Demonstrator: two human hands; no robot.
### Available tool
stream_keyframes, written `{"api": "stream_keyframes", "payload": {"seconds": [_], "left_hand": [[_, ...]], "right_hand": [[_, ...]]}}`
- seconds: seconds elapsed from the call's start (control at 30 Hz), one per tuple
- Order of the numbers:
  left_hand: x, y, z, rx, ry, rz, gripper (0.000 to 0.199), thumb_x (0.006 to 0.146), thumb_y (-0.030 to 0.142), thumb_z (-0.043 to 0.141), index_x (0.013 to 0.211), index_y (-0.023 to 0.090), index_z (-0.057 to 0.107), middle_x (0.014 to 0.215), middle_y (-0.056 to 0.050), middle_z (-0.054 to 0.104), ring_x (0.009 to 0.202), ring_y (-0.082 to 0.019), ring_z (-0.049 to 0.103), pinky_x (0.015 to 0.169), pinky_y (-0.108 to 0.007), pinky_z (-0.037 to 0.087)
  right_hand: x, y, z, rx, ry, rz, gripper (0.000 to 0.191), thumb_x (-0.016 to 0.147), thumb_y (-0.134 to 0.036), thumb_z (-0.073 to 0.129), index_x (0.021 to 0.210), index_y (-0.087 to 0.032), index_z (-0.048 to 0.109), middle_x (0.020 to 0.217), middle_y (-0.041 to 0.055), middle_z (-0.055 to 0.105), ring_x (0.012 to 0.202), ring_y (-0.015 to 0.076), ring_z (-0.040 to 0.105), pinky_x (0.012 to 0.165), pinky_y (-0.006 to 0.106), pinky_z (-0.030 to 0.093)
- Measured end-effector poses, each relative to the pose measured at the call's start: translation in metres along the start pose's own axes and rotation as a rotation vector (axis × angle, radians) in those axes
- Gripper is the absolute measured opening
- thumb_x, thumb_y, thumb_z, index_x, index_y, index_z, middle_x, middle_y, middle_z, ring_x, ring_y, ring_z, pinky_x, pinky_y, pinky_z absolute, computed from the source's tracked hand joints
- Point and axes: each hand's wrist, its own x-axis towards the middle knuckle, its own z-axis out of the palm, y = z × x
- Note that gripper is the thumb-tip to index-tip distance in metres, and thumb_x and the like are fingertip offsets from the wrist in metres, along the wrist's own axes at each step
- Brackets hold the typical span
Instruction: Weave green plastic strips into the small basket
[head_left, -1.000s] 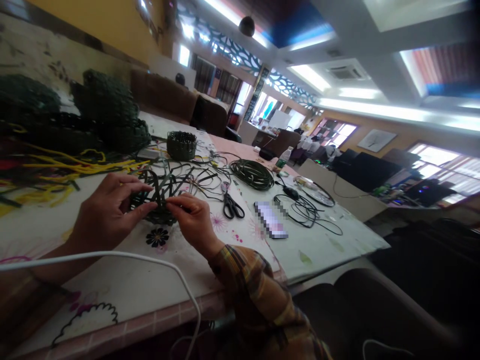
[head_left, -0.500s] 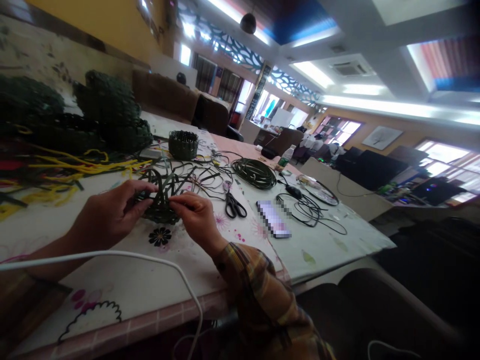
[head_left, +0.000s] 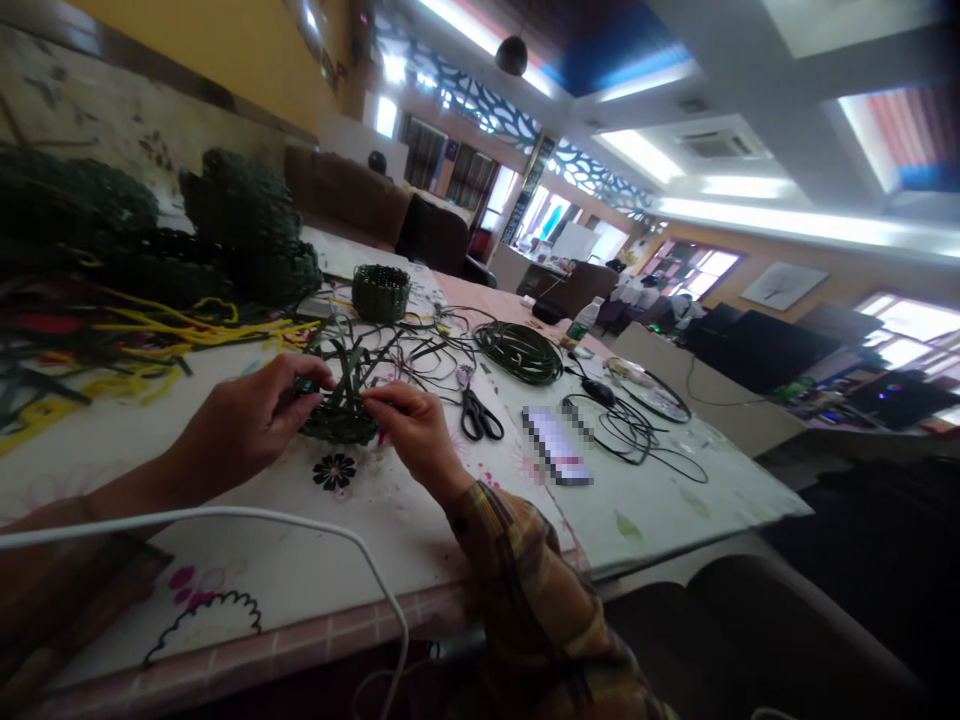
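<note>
Clamping the partly woven basket (head_left: 339, 424) between slightly separated hands, we appear to steady its left side with the left hand (head_left: 244, 420) and pinch its right side with the right hand (head_left: 420, 428) for control; blur obscures exact fingertip contact. Scissors (head_left: 481, 417) lie on the table (head_left: 300, 570), near the right hand, within easy reach.

Right sleeve (head_left: 536, 570): long, plaid, mustard-yellow, brown and dark bands. Left sleeve (head_left: 90, 600): dim, brownish. Left hand (head_left: 251, 420), right hand (head_left: 416, 430) bare.
</note>
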Motion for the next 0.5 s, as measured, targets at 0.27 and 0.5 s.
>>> {"api": "stream_keyframes", "payload": {"seconds": [0.27, 0.5], "left_hand": [[-0.0006, -0.0026, 0.0025, 0.006, 0.002, 0.005, 0.034, 0.093, 0.046, 0.047, 0.115, 0.023, 0.059, 0.097, -0.002, 0.073, 0.067, -0.016, 0.064, 0.072, -0.029, 0.05], [-0.0023, -0.0046, 0.0058, -0.041, 0.01, 0.0, 0.032, 0.094, 0.042, 0.047, 0.118, 0.024, 0.058, 0.103, -0.003, 0.073, 0.078, -0.018, 0.067, 0.079, -0.03, 0.053]], "right_hand": [[0.0002, -0.0021, 0.0001, 0.048, -0.005, 0.013, 0.01, 0.082, -0.027, 0.07, 0.082, -0.023, 0.079, 0.075, -0.0003, 0.068, 0.074, 0.0129, 0.062, 0.072, 0.026, 0.05], [0.0002, -0.0017, -0.0008, 0.114, -0.006, 0.053, 0.008, 0.08, -0.026, 0.072, 0.082, -0.022, 0.079, 0.075, -0.0007, 0.067, 0.074, 0.0127, 0.06, 0.071, 0.026, 0.048]]}}
